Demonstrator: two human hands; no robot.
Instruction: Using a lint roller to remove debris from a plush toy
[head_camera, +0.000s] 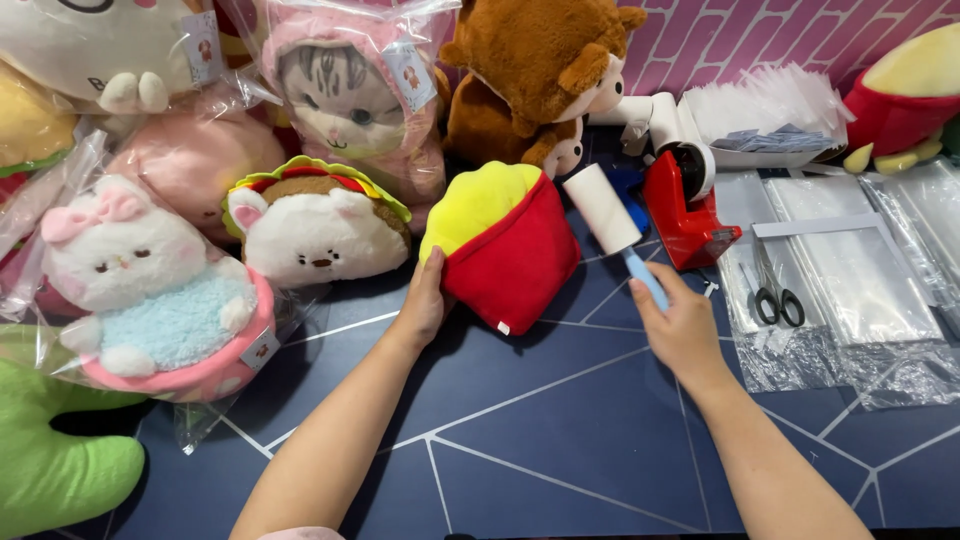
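The left hand (425, 300) steadies the red and yellow plush toy (505, 245) on the table (560, 440), fingers loosely cupped; the right hand (680, 325) grips the lint roller (610, 225). So light a hold may let the toy slide.

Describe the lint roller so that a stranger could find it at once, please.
On the dark blue table, look just right of the red and yellow fries plush. The right hand holds the lint roller by its light blue handle; unlike the red tape dispenser beside it, it is a white cylinder.
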